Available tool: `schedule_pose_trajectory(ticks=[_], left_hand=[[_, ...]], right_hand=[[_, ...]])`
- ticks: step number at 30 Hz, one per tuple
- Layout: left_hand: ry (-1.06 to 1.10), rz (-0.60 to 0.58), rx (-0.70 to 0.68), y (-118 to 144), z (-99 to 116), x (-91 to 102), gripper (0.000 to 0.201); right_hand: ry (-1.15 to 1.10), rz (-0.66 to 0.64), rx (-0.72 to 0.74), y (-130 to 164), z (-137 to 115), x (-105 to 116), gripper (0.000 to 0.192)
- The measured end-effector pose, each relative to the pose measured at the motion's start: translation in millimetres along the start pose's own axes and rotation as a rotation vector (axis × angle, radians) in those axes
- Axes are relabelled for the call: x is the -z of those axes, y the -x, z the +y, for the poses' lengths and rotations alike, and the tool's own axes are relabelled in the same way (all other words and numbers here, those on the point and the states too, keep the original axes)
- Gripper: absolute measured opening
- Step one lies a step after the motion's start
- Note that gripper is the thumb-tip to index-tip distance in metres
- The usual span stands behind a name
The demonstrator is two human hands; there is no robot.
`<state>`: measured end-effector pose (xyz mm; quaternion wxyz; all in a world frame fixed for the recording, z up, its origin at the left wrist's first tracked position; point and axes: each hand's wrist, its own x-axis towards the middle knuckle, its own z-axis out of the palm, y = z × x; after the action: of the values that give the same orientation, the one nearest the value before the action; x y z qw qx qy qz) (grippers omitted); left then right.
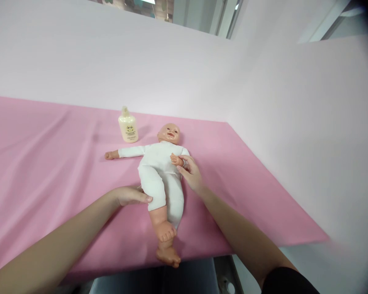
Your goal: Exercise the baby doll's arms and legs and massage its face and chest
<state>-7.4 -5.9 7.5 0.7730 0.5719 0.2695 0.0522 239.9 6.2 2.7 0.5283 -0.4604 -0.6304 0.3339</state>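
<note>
Right hand pinched the doll's small arm; left hand lay open against its leg, fingers perhaps partly hidden underneath. Bottle stood far.

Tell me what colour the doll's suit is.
White, with long sleeves and legs; the suit shows best in the head view, the only one.

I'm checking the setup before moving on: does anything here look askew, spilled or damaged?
Nothing spilled or damaged. The doll lies slightly aslant, its feet past the pink cloth edge. The bottle stands upright. The left hand touches its hip, the right hand holds its arm.
</note>
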Motion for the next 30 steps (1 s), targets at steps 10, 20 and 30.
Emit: schedule_pose_trajectory(ticks=[10,20,30], left_hand=[[0.003,-0.013,-0.010,1.0,1.8,-1.3,0.096],[0.011,-0.019,-0.015,0.0,1.2,-1.2,0.097],[-0.001,-0.025,-0.012,0.1,0.8,0.0,0.097]], right_hand=[[0.001,0.003,0.022,0.2,2.3,0.3,0.033],[-0.001,-0.003,0.016,0.3,1.1,0.3,0.034],[0.001,-0.001,0.005,0.3,-0.4,0.3,0.033]])
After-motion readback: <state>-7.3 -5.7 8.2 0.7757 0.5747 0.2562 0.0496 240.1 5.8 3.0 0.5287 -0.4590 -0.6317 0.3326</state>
